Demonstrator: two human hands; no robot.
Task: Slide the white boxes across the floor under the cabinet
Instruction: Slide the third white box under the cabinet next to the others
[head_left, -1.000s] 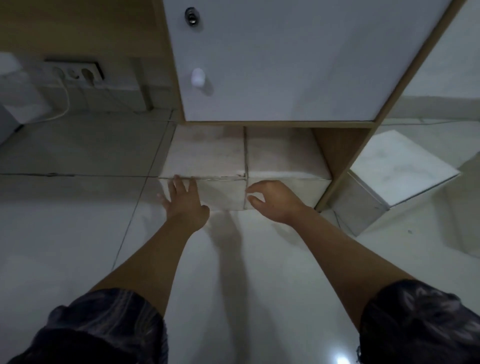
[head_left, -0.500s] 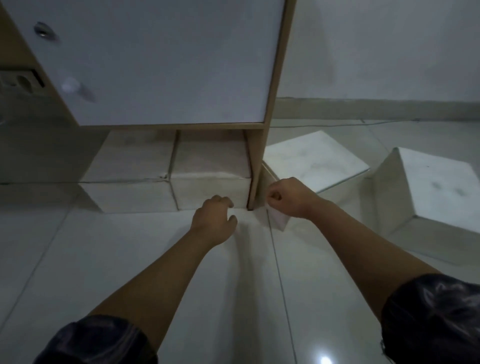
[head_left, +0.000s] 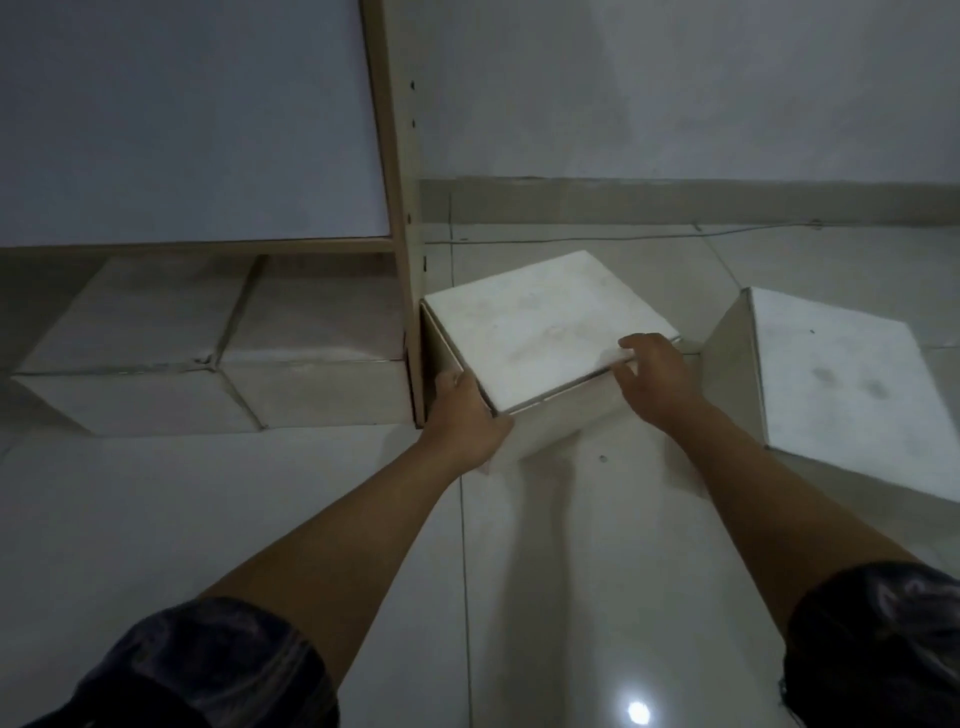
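A white box (head_left: 540, 327) stands on the tiled floor just right of the cabinet's wooden side panel (head_left: 408, 260), turned at an angle. My left hand (head_left: 462, 421) grips its near left corner. My right hand (head_left: 654, 374) holds its near right edge, fingers curled over the top. Two white boxes sit side by side under the cabinet: the left box (head_left: 130, 353) and the right box (head_left: 317, 358). Another white box (head_left: 852, 384) lies on the floor at the far right, apart from my hands.
The cabinet's white door (head_left: 192, 119) hangs above the two stored boxes. A grey wall with a skirting board (head_left: 675, 200) runs behind, and a thin cable (head_left: 623, 238) lies along the floor by it. Glossy floor tiles (head_left: 571, 571) spread in front.
The view has swung right. Both hands left the boxes under the cabinet and moved right onto the angled box beside the side panel, now gripping its near corners.
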